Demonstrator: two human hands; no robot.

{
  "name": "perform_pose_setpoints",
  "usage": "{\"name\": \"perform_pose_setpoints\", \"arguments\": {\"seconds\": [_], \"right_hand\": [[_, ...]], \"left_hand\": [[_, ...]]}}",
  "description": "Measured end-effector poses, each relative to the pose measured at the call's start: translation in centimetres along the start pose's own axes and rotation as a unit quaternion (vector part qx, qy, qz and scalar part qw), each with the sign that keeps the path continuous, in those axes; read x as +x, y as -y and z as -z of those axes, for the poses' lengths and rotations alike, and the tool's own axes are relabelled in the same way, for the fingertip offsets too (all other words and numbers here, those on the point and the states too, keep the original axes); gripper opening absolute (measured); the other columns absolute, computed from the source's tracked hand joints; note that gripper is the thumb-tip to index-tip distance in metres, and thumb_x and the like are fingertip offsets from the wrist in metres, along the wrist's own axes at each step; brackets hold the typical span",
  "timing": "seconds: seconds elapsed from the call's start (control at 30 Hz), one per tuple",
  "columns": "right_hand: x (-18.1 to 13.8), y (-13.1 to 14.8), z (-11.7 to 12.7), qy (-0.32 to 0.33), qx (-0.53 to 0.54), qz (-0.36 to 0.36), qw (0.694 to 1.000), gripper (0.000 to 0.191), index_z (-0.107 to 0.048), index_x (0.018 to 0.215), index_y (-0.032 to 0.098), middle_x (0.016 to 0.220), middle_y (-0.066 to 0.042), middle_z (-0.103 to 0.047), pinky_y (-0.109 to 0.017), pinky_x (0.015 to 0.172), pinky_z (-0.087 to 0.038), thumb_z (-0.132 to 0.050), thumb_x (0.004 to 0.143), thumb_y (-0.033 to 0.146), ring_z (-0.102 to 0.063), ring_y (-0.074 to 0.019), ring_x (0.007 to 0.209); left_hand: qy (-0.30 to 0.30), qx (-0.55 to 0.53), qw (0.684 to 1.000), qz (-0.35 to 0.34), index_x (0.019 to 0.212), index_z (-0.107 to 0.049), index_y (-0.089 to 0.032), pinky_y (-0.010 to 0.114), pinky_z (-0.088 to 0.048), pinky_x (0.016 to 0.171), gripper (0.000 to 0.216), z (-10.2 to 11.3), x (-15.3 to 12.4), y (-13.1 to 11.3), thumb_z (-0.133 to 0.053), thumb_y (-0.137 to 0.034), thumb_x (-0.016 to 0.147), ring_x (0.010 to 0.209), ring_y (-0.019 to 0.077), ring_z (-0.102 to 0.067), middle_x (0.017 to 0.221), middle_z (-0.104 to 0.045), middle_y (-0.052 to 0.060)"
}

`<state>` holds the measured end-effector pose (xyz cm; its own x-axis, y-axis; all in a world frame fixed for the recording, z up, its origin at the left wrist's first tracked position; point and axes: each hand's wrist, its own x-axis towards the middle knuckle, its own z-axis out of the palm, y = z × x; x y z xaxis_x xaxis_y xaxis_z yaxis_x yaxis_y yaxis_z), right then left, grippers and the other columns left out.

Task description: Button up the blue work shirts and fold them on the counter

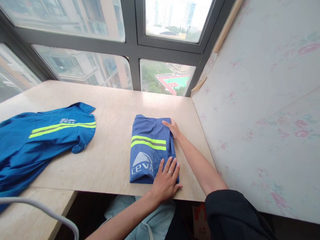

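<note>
A folded blue work shirt (147, 147) with yellow-green reflective stripes and a white logo lies on the beige tabletop (118, 107), near its right end. My left hand (166, 180) lies flat on the shirt's near right corner, fingers spread, a ring on one finger. My right hand (172, 128) rests with fingers stretched out on the shirt's far right edge. Neither hand holds anything.
A second, brighter blue shirt (34, 142) with the same stripes lies unfolded at the table's left and hangs over the front edge. A white curved tube (52, 214) crosses the lower left. Windows stand behind the table; a floral wall (269, 103) closes the right side.
</note>
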<state>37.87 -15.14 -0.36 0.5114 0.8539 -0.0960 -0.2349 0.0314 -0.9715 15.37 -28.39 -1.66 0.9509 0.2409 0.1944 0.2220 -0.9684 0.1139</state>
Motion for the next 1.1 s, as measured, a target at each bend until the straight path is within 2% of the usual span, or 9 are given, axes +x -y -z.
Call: {"name": "perform_pose_setpoints", "arguments": {"seconds": [0.27,0.43,0.57,0.63,0.73,0.8,0.87,1.0,1.1], "right_hand": [[-0.8,1.2,1.9,0.120,-0.144,-0.003,0.982,0.065,-0.060,0.106,0.018,0.099,-0.005,-0.073,-0.039,0.086,-0.056,-0.089,0.049,0.028,-0.068,-0.0213,0.090],[-1.2,0.0,3.2,0.070,-0.211,0.008,0.975,0.056,-0.062,0.102,0.015,0.087,-0.005,-0.073,-0.039,0.079,-0.057,-0.085,0.057,0.037,-0.069,-0.0222,0.081],[-1.3,-0.7,3.1,0.016,-0.254,0.023,0.967,0.060,-0.057,0.117,0.016,0.096,-0.007,-0.072,-0.042,0.084,-0.055,-0.079,0.065,0.036,-0.068,-0.0231,0.087],[-1.6,-0.5,2.7,-0.042,-0.337,0.059,0.939,0.067,-0.050,0.128,0.014,0.108,-0.011,-0.069,-0.045,0.090,-0.052,-0.076,0.069,0.032,-0.066,-0.0248,0.095],[-2.7,0.3,1.4,-0.111,-0.504,0.162,0.841,0.064,-0.043,0.138,0.008,0.131,-0.022,-0.056,-0.048,0.103,-0.044,-0.065,0.081,0.030,-0.055,-0.0305,0.120],[-3.9,0.5,0.2,-0.095,-0.575,0.218,0.782,0.060,-0.042,0.140,0.005,0.141,-0.026,-0.046,-0.048,0.109,-0.036,-0.056,0.089,0.033,-0.042,-0.0328,0.134],[-5.2,0.1,-1.1,-0.056,-0.621,0.242,0.743,0.061,-0.040,0.142,0.003,0.148,-0.027,-0.039,-0.049,0.113,-0.031,-0.050,0.093,0.039,-0.033,-0.0342,0.140],[-7.1,-1.9,-2.2,-0.014,-0.674,0.196,0.712,0.069,-0.037,0.145,0.000,0.155,-0.028,-0.028,-0.053,0.115,-0.023,-0.040,0.097,0.050,-0.023,-0.0369,0.145],[-7.4,-3.1,-1.7,-0.006,-0.686,0.157,0.710,0.071,-0.037,0.146,0.000,0.156,-0.026,-0.027,-0.052,0.116,-0.021,-0.036,0.098,0.053,-0.022,-0.0355,0.146]], "left_hand": [[-0.018,0.004,1.000,-0.002,0.152,-0.028,-0.011,0.057,-0.011,0.118,0.074,-0.3,-0.2,0.0,-0.034,-0.058,0.095,0.149,0.0353,-0.013,0.160,-0.023,0.016],[-0.027,-0.005,1.000,-0.011,0.153,-0.026,-0.010,0.057,-0.008,0.119,0.075,-0.6,-0.1,0.2,-0.034,-0.058,0.095,0.150,0.0350,-0.009,0.161,-0.020,0.016],[-0.040,-0.020,0.999,-0.030,0.152,-0.021,-0.002,0.047,-0.010,0.121,0.084,-0.6,-0.6,0.1,-0.033,-0.062,0.094,0.150,0.0323,-0.007,0.160,-0.019,0.021],[-0.039,-0.028,0.998,-0.040,0.152,-0.021,0.001,0.044,-0.010,0.121,0.086,-0.6,-1.0,-0.2,-0.033,-0.063,0.094,0.150,0.0319,-0.007,0.159,-0.019,0.023],[-0.027,-0.038,0.998,-0.040,0.151,-0.022,0.000,0.045,-0.009,0.121,0.086,-0.5,-1.6,-0.7,-0.034,-0.063,0.094,0.150,0.0324,-0.007,0.159,-0.020,0.023],[-0.021,-0.044,0.998,-0.034,0.151,-0.023,-0.001,0.046,-0.009,0.121,0.087,-0.6,-1.7,-1.0,-0.035,-0.064,0.093,0.150,0.0331,-0.008,0.159,-0.020,0.023],[-0.017,-0.052,0.998,-0.030,0.151,-0.025,0.000,0.048,-0.010,0.121,0.089,-0.6,-1.5,-1.3,-0.036,-0.066,0.092,0.149,0.0344,-0.010,0.158,-0.021,0.024],[-0.015,-0.078,0.996,-0.034,0.147,-0.033,-0.001,0.049,-0.018,0.120,0.086,0.5,-0.9,-1.2,-0.039,-0.066,0.091,0.147,0.0360,-0.021,0.154,-0.031,0.025],[-0.058,-0.120,0.986,-0.096,0.138,-0.045,-0.005,0.043,-0.029,0.117,0.061,2.7,-1.5,-0.5,-0.044,-0.049,0.096,0.143,0.0304,-0.034,0.148,-0.046,0.020]]}}
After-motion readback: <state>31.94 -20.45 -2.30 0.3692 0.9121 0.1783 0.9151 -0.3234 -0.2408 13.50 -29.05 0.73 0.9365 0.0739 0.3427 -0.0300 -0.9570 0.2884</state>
